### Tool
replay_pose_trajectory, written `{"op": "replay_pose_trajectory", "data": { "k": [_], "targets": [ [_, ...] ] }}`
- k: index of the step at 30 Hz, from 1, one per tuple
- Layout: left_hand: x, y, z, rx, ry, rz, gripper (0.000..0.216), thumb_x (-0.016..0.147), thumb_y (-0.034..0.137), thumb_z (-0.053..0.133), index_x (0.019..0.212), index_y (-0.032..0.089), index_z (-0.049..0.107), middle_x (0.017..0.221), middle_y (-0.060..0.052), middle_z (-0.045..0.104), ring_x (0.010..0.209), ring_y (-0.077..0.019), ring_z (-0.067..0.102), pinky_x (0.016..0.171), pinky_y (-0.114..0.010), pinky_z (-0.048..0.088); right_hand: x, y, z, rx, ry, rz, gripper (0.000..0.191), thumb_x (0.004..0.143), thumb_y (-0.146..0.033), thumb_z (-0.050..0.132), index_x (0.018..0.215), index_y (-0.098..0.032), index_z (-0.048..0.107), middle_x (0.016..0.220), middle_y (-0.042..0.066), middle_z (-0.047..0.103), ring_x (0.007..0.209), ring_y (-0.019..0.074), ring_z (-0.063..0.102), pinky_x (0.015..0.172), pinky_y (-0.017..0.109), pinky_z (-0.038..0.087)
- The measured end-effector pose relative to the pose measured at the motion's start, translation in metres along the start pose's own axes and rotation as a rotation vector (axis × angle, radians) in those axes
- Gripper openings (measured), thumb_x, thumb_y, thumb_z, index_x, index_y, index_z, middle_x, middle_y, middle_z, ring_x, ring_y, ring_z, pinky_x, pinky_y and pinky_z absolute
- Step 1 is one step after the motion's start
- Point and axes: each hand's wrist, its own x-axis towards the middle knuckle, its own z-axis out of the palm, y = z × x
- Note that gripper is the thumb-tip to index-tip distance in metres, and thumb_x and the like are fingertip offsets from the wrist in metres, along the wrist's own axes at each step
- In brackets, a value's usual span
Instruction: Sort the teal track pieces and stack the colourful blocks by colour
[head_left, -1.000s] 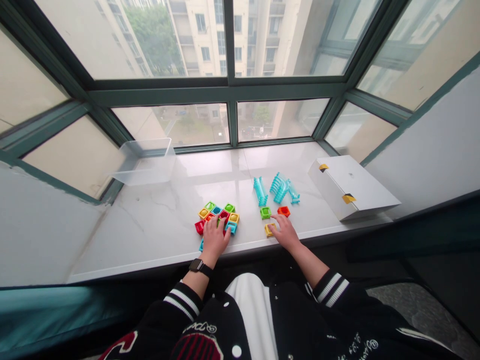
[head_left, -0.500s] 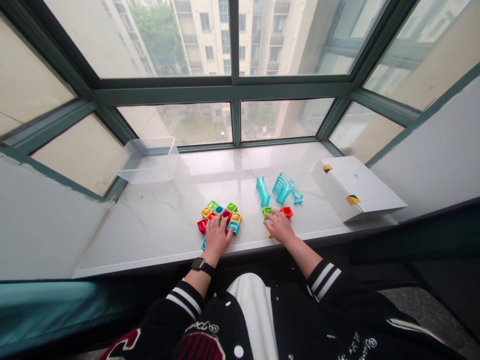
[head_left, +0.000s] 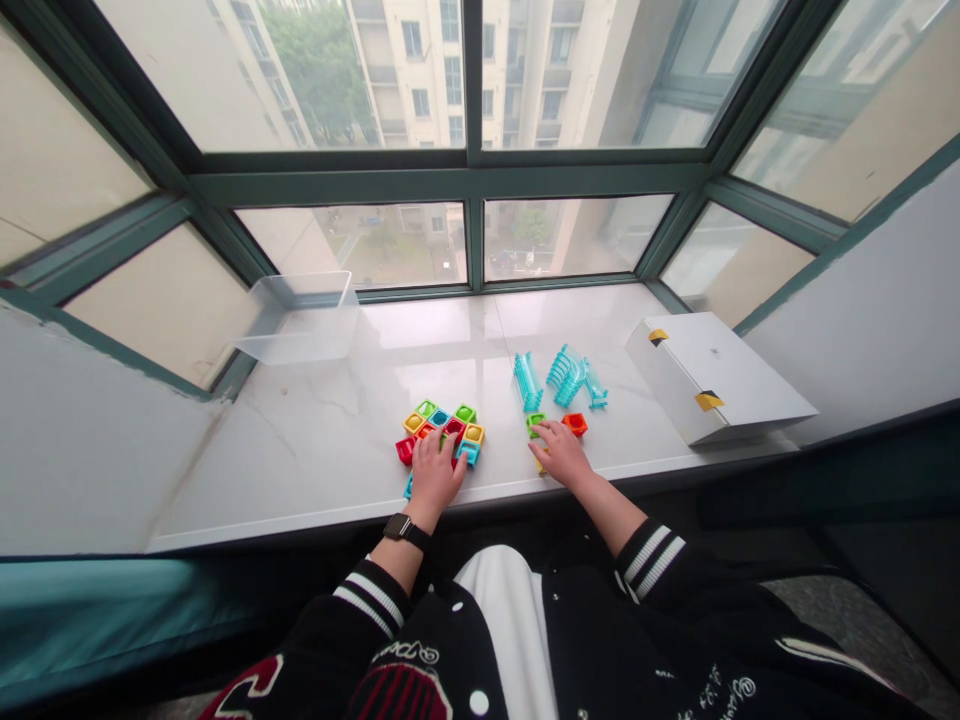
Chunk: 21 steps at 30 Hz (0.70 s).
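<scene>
Several blocks (head_left: 455,426), open side up

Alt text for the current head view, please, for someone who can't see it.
A person's left hand lies over a cluster of colourful blocks on a white windowsill, while the right hand is at a green block. Turquoise track-like pieces lie beyond; a clear tub stands left, a white box right.

Open sill (head_left: 502,450) between block cluster (head_left: 454,428) and right hand (head_left: 562,453), turquoise tracks (head_left: 568,378) beyond.

White "@" signs (head_left: 745,687) on black jacket (head_left: 637,640); adjoining script (head_left: 399,653) too small to read.
</scene>
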Motion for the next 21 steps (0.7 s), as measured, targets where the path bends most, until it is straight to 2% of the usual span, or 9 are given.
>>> {"op": "replay_pose_trajectory", "data": {
  "k": [6, 11, 13, 16, 21],
  "targets": [
    [-0.001, -0.001, 0.002, 0.001, -0.002, -0.006, 0.048, 0.102, 0.045, 0.052, 0.143, 0.021, 0.064, 0.157, -0.017, 0.053, 0.143, -0.0378, 0.048, 0.124, -0.058, 0.032, -0.002, -0.003, -0.003, 0.011, 0.05, 0.011, 0.039, 0.098, -0.037, 0.062, 0.133, -0.022, 0.071, 0.136, 0.014, 0.065, 0.125, 0.0337, 0.059, 0.112, 0.051, 0.046],
    [-0.001, -0.002, 0.005, -0.004, -0.007, -0.011, 0.044, 0.106, 0.036, 0.045, 0.142, 0.021, 0.064, 0.157, -0.016, 0.054, 0.143, -0.036, 0.049, 0.124, -0.058, 0.032, -0.011, -0.023, -0.01, 0.117, 0.157, -0.046, 0.033, 0.098, -0.03, 0.06, 0.127, -0.022, 0.074, 0.127, 0.014, 0.067, 0.122, 0.0316, 0.06, 0.11, 0.05, 0.047],
    [0.0, -0.003, 0.006, -0.012, -0.002, -0.015, 0.043, 0.105, 0.033, 0.044, 0.141, 0.022, 0.065, 0.156, -0.015, 0.055, 0.143, -0.0357, 0.049, 0.124, -0.058, 0.033, -0.015, -0.038, -0.013, 0.21, 0.112, -0.119, 0.031, 0.099, -0.028, 0.058, 0.126, -0.024, 0.073, 0.121, 0.011, 0.069, 0.117, 0.0283, 0.063, 0.108, 0.046, 0.05],
    [0.0, -0.003, 0.006, -0.028, 0.0, -0.027, 0.043, 0.105, 0.031, 0.044, 0.141, 0.023, 0.065, 0.156, -0.015, 0.055, 0.143, -0.0354, 0.049, 0.124, -0.058, 0.033, -0.018, -0.063, -0.012, 0.318, -0.027, -0.217, 0.032, 0.1, -0.024, 0.059, 0.129, -0.027, 0.071, 0.118, 0.008, 0.07, 0.113, 0.0247, 0.065, 0.106, 0.042, 0.052],
    [0.0, 0.001, 0.003, -0.023, -0.007, -0.028, 0.043, 0.105, 0.03, 0.044, 0.142, 0.023, 0.064, 0.156, -0.015, 0.054, 0.142, -0.0361, 0.049, 0.123, -0.06, 0.032, -0.012, -0.1, 0.006, 0.298, -0.26, -0.288, 0.049, 0.094, -0.022, 0.07, 0.142, -0.028, 0.063, 0.126, 0.009, 0.067, 0.117, 0.0254, 0.066, 0.107, 0.042, 0.053]
  ]
}}
